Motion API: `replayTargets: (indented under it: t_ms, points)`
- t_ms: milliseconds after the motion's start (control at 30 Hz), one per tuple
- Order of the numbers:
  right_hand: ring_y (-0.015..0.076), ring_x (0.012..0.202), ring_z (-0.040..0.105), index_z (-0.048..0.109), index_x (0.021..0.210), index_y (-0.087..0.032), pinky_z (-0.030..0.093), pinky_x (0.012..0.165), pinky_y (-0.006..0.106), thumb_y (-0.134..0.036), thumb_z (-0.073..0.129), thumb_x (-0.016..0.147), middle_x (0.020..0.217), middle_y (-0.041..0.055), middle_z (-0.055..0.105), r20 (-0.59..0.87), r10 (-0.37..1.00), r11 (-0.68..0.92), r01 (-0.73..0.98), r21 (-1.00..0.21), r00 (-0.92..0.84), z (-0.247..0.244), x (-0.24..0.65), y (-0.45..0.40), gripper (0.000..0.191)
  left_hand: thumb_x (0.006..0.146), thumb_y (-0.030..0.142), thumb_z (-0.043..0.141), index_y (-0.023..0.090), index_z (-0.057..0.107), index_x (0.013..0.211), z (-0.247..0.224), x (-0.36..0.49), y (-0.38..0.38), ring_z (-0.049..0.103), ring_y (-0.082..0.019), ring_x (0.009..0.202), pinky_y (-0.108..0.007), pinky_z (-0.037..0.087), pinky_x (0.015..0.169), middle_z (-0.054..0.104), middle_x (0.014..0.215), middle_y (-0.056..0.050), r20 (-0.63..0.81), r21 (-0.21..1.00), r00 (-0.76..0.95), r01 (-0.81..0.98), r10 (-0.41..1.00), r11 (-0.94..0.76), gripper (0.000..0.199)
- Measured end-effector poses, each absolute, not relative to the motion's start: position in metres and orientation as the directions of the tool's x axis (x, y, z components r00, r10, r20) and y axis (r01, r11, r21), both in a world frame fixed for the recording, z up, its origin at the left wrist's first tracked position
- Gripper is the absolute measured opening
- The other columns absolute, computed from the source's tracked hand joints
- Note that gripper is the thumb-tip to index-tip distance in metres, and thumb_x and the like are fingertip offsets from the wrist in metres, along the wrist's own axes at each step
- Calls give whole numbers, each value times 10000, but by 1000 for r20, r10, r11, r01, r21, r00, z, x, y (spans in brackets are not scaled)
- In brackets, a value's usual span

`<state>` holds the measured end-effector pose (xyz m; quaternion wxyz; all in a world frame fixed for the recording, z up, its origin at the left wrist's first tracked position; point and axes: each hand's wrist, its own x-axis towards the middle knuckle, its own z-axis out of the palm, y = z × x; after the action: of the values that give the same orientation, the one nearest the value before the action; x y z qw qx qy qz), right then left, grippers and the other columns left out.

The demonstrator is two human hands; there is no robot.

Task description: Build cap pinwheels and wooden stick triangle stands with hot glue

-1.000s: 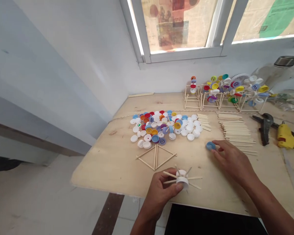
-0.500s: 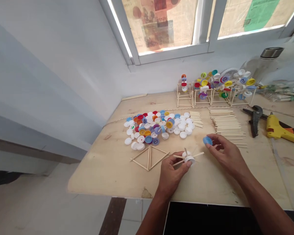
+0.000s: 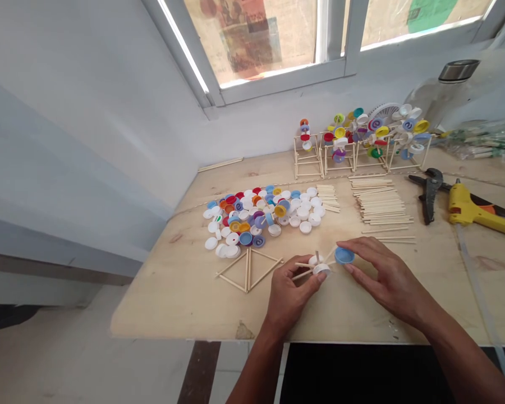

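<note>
Between the thumb and fingers of my left hand [image 3: 292, 292] is a small wheel of white bottle caps [image 3: 321, 270] with wooden sticks poking outward. My right hand [image 3: 387, 278] pinches a light blue bottle cap [image 3: 344, 256] by its edges. That cap is at the right-hand end of the wheel's sticks; whether it touches them I cannot tell. Left of my hands, a diamond-shaped stick frame [image 3: 248, 270] with a double middle bar lies flat on the wooden table [image 3: 168, 303]. Behind it spreads a pile of coloured and white bottle caps [image 3: 246, 238].
Wooden sticks [image 3: 381, 206] lie in rows beyond my right hand, beside a shorter bundle [image 3: 328, 197]. Dark-handled pliers [image 3: 431, 193] and a yellow glue gun [image 3: 460, 205] rest at the right. Several stick stands with cap wheels [image 3: 339, 154] line the back wall.
My right hand has brought the blue cap leftward and down to the wheel's sticks. My left hand still holds the wheel. The whole view has shifted slightly.
</note>
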<state>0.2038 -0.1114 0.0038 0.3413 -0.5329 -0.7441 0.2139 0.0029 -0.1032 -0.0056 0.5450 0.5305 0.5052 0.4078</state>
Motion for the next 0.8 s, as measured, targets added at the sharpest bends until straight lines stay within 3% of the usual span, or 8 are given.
replayTargets:
  t_ms: [567,800]
  points:
    - [205,1018,598,609,1148,-221,505,878,378,-286,482,895,1092,88,652,370,884,461,659,-594,-285,3,201,-113,291,633,349,778,160,722,890,-8,2,-101,675,-222,853,-329,524,817,733,892,-63,-182,983,191,7,965,184,324]
    - [191,1113,545,515,1257,-231,463,946,375,-315,504,897,1176,68,618,356,891,446,698,-560,-283,6,206,-118,370,601,376,796,140,721,701,-2,-1,-97,653,-213,859,-300,488,795,699,1007,-90,-243,966,185,-40,952,254,267]
